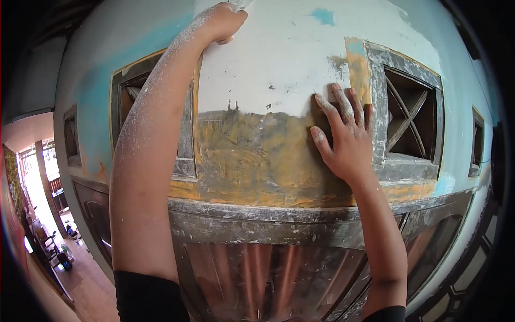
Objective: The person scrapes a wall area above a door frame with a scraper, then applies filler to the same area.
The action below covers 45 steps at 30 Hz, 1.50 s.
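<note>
My left hand (224, 22) is raised high at the upper edge of the view, its fingers curled closed against the white-coated wall (268, 59). A small pale thing shows at its fingertips, but the frame cuts it off and I cannot make out its kind. White dust covers the hand and forearm. Lower and to the right, my right hand (348, 139) lies with fingers spread at the wall, holding nothing. Its fingertips are dusted white. Beneath the white coat is a rough brown and ochre patch (252, 155), partly behind the right hand.
A vent opening with crossed bars (410, 115) is right of my right hand; another framed opening (131, 88) is partly behind my left arm. A worn wooden ledge (268, 217) runs below, above curtained glass panes (268, 279). At far left, a bright doorway (40, 182) shows.
</note>
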### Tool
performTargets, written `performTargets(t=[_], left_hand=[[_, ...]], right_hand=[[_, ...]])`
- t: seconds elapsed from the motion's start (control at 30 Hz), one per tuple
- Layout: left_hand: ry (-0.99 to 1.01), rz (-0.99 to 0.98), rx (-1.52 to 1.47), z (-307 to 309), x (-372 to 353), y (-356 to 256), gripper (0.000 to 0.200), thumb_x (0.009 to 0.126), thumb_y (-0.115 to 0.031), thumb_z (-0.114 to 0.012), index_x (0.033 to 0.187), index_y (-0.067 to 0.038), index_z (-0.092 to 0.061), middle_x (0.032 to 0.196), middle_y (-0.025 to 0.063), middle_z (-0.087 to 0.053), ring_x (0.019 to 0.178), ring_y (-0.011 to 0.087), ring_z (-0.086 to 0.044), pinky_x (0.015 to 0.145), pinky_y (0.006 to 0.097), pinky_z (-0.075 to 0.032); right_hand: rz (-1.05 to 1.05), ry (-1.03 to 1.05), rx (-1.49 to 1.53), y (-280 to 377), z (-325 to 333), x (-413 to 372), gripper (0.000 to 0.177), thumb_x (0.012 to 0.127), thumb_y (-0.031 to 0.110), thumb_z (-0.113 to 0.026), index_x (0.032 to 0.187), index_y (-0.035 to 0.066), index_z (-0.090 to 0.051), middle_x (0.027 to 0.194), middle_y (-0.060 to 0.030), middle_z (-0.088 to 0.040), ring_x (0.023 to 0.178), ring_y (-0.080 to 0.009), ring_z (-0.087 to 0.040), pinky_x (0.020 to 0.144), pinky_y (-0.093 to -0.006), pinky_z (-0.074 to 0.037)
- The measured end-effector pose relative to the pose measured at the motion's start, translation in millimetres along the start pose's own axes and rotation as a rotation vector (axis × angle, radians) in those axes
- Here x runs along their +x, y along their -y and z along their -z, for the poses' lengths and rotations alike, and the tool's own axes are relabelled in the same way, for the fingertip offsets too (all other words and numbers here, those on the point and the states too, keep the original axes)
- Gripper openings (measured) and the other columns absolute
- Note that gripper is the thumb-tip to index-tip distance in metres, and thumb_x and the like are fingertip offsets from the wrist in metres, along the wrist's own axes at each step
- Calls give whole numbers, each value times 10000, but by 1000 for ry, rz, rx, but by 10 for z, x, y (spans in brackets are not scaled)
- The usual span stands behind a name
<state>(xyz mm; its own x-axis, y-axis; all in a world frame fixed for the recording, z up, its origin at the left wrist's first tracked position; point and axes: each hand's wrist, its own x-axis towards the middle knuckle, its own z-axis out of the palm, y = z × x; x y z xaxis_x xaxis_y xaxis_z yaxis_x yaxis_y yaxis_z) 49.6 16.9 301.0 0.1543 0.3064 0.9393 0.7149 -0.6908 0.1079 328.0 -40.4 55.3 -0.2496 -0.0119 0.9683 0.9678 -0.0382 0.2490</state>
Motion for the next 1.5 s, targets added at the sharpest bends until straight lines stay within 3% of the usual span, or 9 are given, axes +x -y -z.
performTargets(t=[0.03, 0.1, 0.3, 0.4, 0.53, 0.8, 1.03, 1.23, 1.5], left_hand=[[0, -4, -2, 74, -101, -179, 673, 920, -425, -555, 1442, -2, -518, 779, 113, -639, 664, 209, -635, 678, 361, -543], [49, 152, 126, 175, -253, -511, 627, 1013, -393, -520, 1439, 64, -478, 1131, 220, -706, 953, 331, -687, 859, 480, -523], [-314, 62, 152, -166, 456, -200, 654, 1017, -382, -524, 1505, 39, -416, 1348, 241, -616, 1136, 354, -643, 948, 476, -511], [-132, 165, -28, -35, 450, -400, 670, 1019, -377, -530, 1525, 39, -388, 1431, 244, -557, 1195, 347, -615, 970, 475, -502], [-223, 137, 52, -77, 593, -384, 662, 1021, -381, -534, 1511, 44, -400, 1405, 245, -570, 1158, 325, -623, 942, 456, -511], [-234, 234, -78, -119, 711, -654, 536, 1040, -382, -494, 1344, 55, -556, 758, 107, -629, 546, 203, -527, 542, 439, -424], [-166, 225, 42, -170, 406, -633, 571, 1039, -393, -489, 1396, 52, -516, 834, 141, -641, 648, 217, -571, 596, 434, -457], [-215, 140, 15, -250, -38, -489, 634, 1008, -416, -518, 1445, 42, -484, 1256, 236, -677, 1075, 362, -676, 937, 470, -511], [78, 210, 142, -215, -790, -718, 601, 1001, -400, -504, 1379, 67, -535, 1034, 247, -710, 950, 313, -691, 867, 453, -522]], right_hand=[[0, 9, 8, 5, 3, -8, 551, 957, 435, -607, 1481, 285, -524, 1626, -66, -385, 1529, -352, -285, 1219, -650, -163], [-1, 8, 14, 6, 5, -4, 555, 953, 433, -612, 1481, 287, -525, 1627, -66, -384, 1530, -352, -284, 1218, -653, -163], [-1, 10, 16, 1, 2, -10, 557, 944, 438, -621, 1473, 287, -534, 1624, -71, -387, 1525, -352, -291, 1212, -659, -170], [-3, 16, 29, -1, 9, -7, 559, 940, 440, -626, 1470, 286, -538, 1621, -72, -390, 1522, -352, -297, 1208, -661, -178], [-4, 11, 61, 7, 4, -5, 565, 929, 449, -630, 1460, 273, -548, 1617, -93, -392, 1517, -366, -300, 1199, -676, -180], [25, 5, 150, -62, 4, -45, 565, 930, 473, -634, 1454, 283, -545, 1605, -90, -409, 1511, -377, -313, 1198, -677, -185], [30, -31, 144, -62, -4, -50, 532, 929, 454, -634, 1428, 283, -565, 1588, -82, -430, 1495, -383, -335, 1192, -673, -205], [25, -62, 101, -51, -25, -60, 528, 921, 452, -646, 1421, 298, -572, 1585, -56, -438, 1493, -363, -347, 1205, -639, -220], [30, -100, 77, -69, -94, -46, 492, 941, 448, -635, 1404, 293, -579, 1580, -35, -453, 1494, -350, -352, 1221, -610, -216]])
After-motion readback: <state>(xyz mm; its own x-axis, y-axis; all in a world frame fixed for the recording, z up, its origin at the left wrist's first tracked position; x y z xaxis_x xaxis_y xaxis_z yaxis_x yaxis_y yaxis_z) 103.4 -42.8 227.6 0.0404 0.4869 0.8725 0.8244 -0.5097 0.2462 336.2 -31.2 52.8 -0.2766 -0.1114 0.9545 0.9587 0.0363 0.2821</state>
